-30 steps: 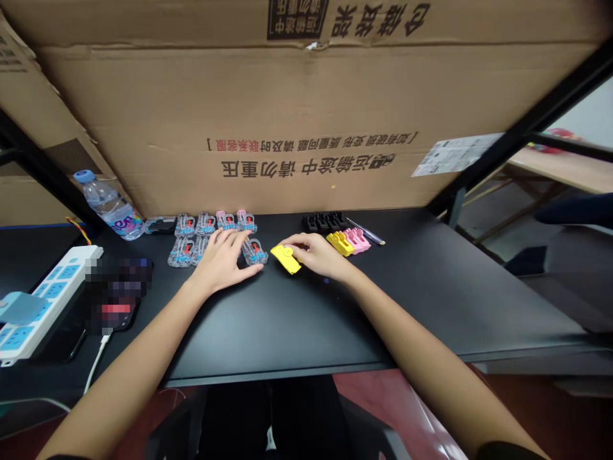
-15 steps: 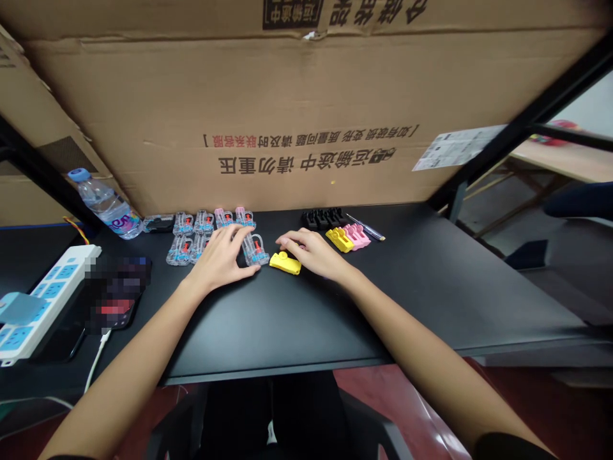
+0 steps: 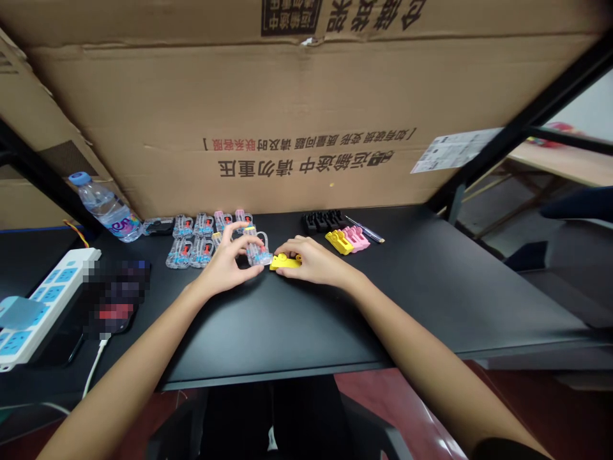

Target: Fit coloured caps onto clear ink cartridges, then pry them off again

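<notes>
My left hand (image 3: 234,259) curls around a small clear plastic case (image 3: 257,250) with a yellow tip and a looped part on its side. Its thumb is at the case's lower end, the other fingers along the top. Close by on the right, my right hand (image 3: 306,259) grips a yellow plastic piece (image 3: 283,262) with a round knob. The case and the yellow piece almost meet; I cannot tell whether they touch. Left of my left hand stand two rows of similar clear cases (image 3: 181,252) with red and blue parts inside, a few with pink tips.
Black clips (image 3: 322,221), yellow clips (image 3: 339,241), pink clips (image 3: 355,238) and a thin pen-like tool (image 3: 366,230) lie behind my right hand. A water bottle (image 3: 108,204), a power strip (image 3: 45,300) and a phone (image 3: 122,294) occupy the left side. A cardboard wall (image 3: 297,89) closes off the back.
My left hand has closed around the clear case, which is now tilted up a little. My right fingers have come down onto the yellow piece and gripped it.
</notes>
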`<state>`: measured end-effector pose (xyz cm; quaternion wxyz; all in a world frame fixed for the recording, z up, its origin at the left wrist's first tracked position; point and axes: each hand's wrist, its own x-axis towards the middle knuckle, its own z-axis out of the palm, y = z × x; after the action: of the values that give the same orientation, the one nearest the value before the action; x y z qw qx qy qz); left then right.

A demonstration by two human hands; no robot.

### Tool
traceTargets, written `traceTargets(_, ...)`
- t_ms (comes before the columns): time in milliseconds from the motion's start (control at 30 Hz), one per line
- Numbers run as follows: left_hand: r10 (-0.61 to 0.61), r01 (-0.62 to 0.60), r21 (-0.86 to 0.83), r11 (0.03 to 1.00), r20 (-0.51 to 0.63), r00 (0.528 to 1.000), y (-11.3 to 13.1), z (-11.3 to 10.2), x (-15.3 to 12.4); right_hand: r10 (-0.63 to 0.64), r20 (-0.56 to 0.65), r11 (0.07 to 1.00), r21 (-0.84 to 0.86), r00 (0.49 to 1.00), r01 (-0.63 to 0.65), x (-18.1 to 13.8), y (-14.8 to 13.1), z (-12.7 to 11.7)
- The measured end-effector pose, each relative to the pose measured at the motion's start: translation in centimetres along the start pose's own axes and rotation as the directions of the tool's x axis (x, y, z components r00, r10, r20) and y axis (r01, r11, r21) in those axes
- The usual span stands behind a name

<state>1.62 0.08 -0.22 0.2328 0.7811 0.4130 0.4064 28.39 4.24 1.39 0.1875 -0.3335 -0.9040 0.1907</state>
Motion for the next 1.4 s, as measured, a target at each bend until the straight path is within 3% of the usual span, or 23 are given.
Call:
traceTargets(200, -0.147, 0.146, -0.361, 0.921, 0.024, 0.989, 0.0, 0.4, 0.5, -0.064, -0.171, 0.986, 0.144, 0.983, 0.089, 0.0, 0.1, 0.2)
traceTargets(400, -0.245, 0.244, -0.484, 0.84, 0.061, 0.967, 0.2, 0.3, 0.8, -0.119, -0.258, 0.976, 0.145, 0.959, 0.16, -0.1, 0.0, 0.9)
traceTargets(600, -0.213, 0.24, -0.429, 0.871, 0.11, 0.971, 0.3, 0.4, 0.7, -0.162, -0.271, 0.972, 0.123, 0.949, 0.201, 0.0, 0.0, 1.0)
traceTargets(767, -0.197, 0.214, -0.39, 0.896, 0.084, 0.977, -0.1, 0.8, 0.6, -0.178, -0.278, 0.965, 0.137, 0.944, 0.222, 0.1, 0.2, 0.9)
traceTargets(1400, -0.24, 0.244, -0.42, 0.874, 0.063, 0.969, 0.2, 1.2, 0.4, -0.156, -0.36, 0.962, 0.157, 0.92, 0.225, 0.1, 0.3, 1.7)
